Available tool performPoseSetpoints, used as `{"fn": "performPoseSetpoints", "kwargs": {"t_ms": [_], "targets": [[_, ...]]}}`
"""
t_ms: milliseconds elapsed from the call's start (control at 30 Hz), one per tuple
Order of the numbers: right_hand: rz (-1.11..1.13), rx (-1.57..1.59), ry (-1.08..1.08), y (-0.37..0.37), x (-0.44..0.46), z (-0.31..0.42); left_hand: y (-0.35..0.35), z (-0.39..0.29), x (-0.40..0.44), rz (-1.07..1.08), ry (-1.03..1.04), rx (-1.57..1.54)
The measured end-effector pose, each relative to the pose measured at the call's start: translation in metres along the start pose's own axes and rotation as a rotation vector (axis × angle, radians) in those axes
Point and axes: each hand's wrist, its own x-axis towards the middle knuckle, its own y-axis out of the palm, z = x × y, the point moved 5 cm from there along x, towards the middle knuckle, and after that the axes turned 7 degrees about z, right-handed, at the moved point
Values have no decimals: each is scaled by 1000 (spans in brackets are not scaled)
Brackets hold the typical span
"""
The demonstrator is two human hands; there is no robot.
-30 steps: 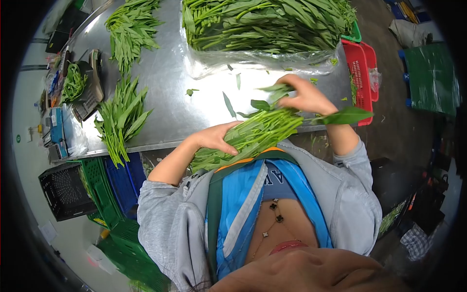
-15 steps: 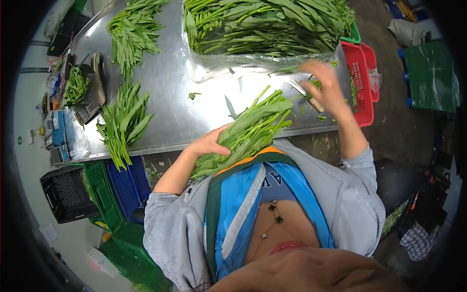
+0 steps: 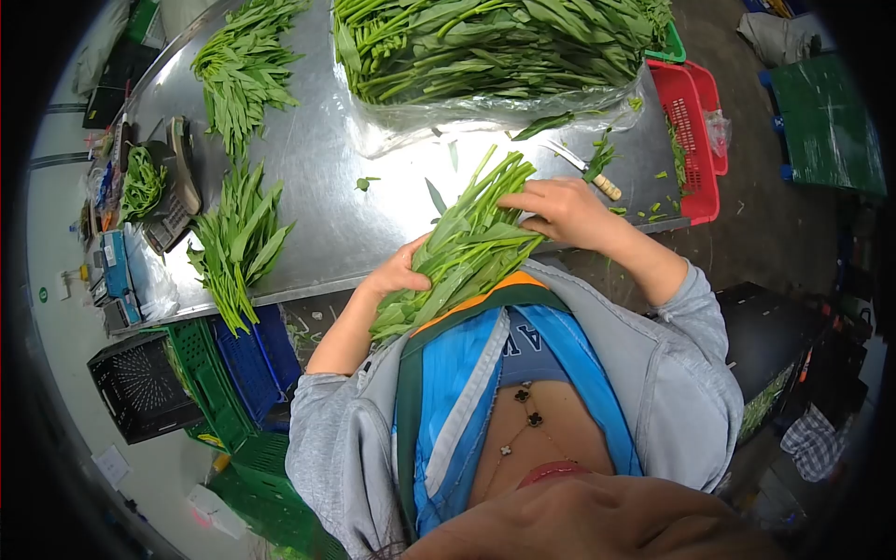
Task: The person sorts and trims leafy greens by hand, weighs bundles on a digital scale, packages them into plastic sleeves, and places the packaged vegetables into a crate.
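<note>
A bunch of water spinach point(image 3: 467, 247) with long green stems and narrow leaves is held against my front, over the table's near edge. My left hand point(image 3: 399, 271) is closed around its leafy end, the thumb lying on top. At the stem end, my right hand point(image 3: 565, 213) has its fingers and thumb closed on the stems; some fingertips are hidden. A knife point(image 3: 605, 186) with a light handle and curved blade lies on the table just beyond my right hand, a leafy sprig beside it.
A big pile of water spinach point(image 3: 495, 51) lies on clear plastic on the metal table point(image 3: 317, 201). Two bunches lie at left, one overhanging the edge point(image 3: 241, 238), near a scale point(image 3: 177, 187). Red baskets point(image 3: 705, 187) stand at right; crates point(image 3: 140, 383) stand lower left.
My right hand has let go of the knife, now lying on the table, and moved left onto the stems. The bunch has tilted more upright; my left hand keeps its hold.
</note>
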Motion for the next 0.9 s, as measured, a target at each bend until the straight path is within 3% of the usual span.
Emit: {"fn": "performPoseSetpoints", "kwargs": {"t_ms": [33,233,367,433,500,533,600,633,700,733,900], "targets": [[-55,-178,-65,-2,2,5,1,-1,1,8,5,-10],[-127,-238,-337,-3,6,8,7,-5,6,64,-3,-14],[-192,-110,-413,-15,3,7,1,-1,6,63,-29,53],[-119,507,-37,-19,-11,-30,2,0,6,75,-8,58],[-388,839,185,-38,-31,-76,3,-1,4,86,13,62],[-431,805,368,-53,-40,-93,2,1,2,66,-1,53],[-455,-268,316,-82,-38,-66,1,3,3,50,-14,48],[-456,-272,313,-79,-34,-56,2,1,4,54,16,48],[-451,-269,-29,-58,-22,-8,6,-1,8,61,40,44],[-328,-147,-126,-38,-19,-4,11,-4,10,86,29,28],[-300,-200,-207,-10,9,21,21,-16,13,149,-16,73]]}}
